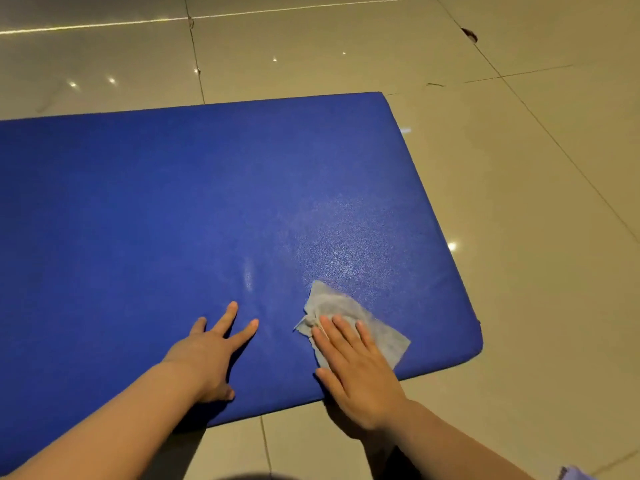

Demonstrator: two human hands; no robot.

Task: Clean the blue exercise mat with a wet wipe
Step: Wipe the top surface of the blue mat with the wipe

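Both hands are down on the mat (173,209): right hand (356,372) lies flat with straight fingers pressing the wipe (377,332) onto it, nothing gripped; left hand (211,351) is spread with relaxed fingers, palm resting on the mat just left of the wipe, holding nothing. Mat lies on the tile floor (536,202), its right end in view, left end running out of frame. Wipe sits near the mat's near-right corner, partly bunched under the fingertips, with one corner sticking out ahead and another to the right. A shinier patch just beyond the wipe looks damp, so my read is wiping is underway at this end, with most of the mat looking dry and not yet covered. To do this pass well: keep the palm flat so the whole wipe bears on the mat, flatten the bunched edge so it doesn't roll up, work in overlapping strokes from the right end leftward, and use the left hand as a brace so the mat doesn't slide on the glossy tiles. Run over the edges and corner too. Count: one mat, one wipe, two hands
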